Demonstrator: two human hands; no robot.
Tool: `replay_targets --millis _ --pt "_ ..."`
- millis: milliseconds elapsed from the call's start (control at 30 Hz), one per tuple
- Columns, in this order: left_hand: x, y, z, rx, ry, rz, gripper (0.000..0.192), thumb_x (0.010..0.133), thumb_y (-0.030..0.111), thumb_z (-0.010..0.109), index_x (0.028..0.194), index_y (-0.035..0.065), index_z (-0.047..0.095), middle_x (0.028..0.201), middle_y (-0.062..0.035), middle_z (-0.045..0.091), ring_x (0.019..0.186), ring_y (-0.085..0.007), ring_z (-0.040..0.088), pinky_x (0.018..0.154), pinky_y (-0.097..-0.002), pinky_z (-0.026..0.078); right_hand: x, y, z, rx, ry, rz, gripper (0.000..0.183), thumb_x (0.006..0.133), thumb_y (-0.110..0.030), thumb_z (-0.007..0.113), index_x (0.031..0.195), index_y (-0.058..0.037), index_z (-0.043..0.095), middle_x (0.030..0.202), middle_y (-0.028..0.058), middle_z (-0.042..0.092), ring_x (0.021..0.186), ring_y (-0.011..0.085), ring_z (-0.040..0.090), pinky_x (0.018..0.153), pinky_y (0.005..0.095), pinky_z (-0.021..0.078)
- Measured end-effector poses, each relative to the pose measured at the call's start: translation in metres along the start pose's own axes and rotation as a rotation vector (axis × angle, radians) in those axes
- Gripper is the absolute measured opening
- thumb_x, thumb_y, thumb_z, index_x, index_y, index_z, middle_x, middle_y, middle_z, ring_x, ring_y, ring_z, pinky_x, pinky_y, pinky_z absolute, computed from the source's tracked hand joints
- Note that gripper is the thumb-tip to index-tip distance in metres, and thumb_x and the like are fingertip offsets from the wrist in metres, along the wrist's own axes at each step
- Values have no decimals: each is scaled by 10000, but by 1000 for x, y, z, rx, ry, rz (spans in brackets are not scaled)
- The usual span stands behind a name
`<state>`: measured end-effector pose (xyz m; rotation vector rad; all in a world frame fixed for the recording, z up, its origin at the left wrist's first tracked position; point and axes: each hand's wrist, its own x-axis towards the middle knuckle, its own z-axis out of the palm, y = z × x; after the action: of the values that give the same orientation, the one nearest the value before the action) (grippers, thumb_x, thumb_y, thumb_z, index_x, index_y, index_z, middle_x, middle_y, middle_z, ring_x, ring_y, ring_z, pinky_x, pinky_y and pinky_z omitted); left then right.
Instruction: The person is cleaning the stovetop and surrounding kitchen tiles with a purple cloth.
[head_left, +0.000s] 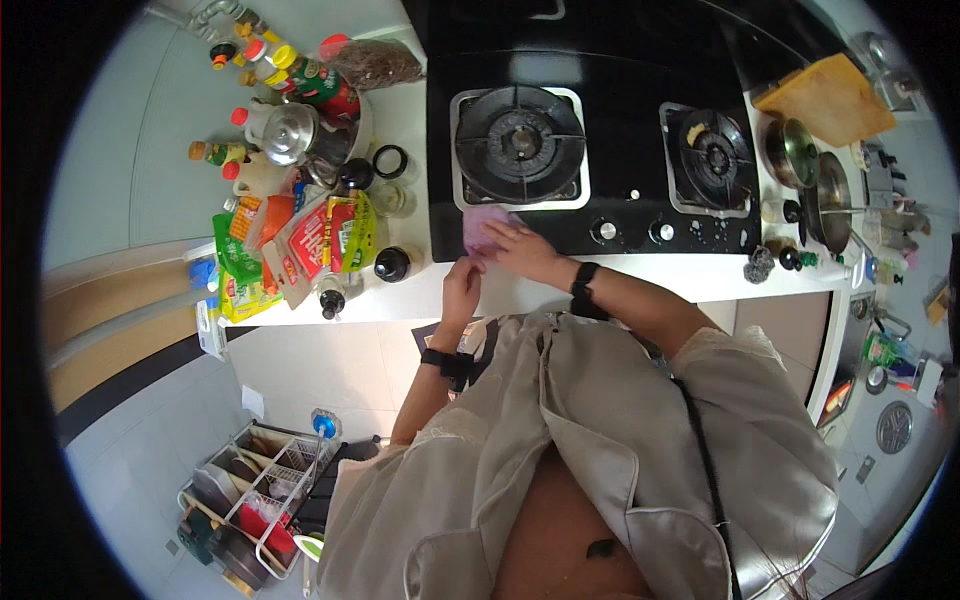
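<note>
A pink cloth lies on the front left of the black glass gas hob, just below the large burner. My right hand rests on the cloth, its fingers spread over the folded fabric. At the cloth's near edge, the fingers of my left hand are bent together on the fabric. The control knobs are to the right of my right hand. Drops or white specks dot the glass beside the smaller burner.
Bottles, seasoning packets and a lidded metal pot crowd the left counter. A dark-capped jar stands near my left hand. Pans, a wooden cutting board and a scouring ball sit at right. A wire rack stands lower left.
</note>
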<state>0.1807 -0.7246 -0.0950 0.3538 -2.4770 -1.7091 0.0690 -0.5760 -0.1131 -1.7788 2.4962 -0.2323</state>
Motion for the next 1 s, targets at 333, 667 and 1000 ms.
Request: replay_targets --millis 333,667,1000 --pt "22 -2 21 319 -101 -19 48 760 11 497 775 37 535 742 -152 573 716 -335 562 598 -392 444 -86 36 -20 172 -62 217 425 815 -194 408 1235 -220 471 1362 44 351 1287 217 294 1015 390 305" --pt "22 -2 6 381 190 -117 55 773 9 459 780 16 513 696 -174 563 652 -347 558 571 -396 429 33 -5 10 165 35 0 292 782 -179 465 1051 -118 559 1343 58 379 1265 229 319 966 409 339" --pt "-2 -21 -11 231 106 -190 77 757 -22 501 815 21 529 669 -97 564 602 -154 541 559 -268 424 -56 25 -8 184 -19 102 402 796 -144 425 1194 -116 471 1349 78 363 1259 248 332 936 397 386"
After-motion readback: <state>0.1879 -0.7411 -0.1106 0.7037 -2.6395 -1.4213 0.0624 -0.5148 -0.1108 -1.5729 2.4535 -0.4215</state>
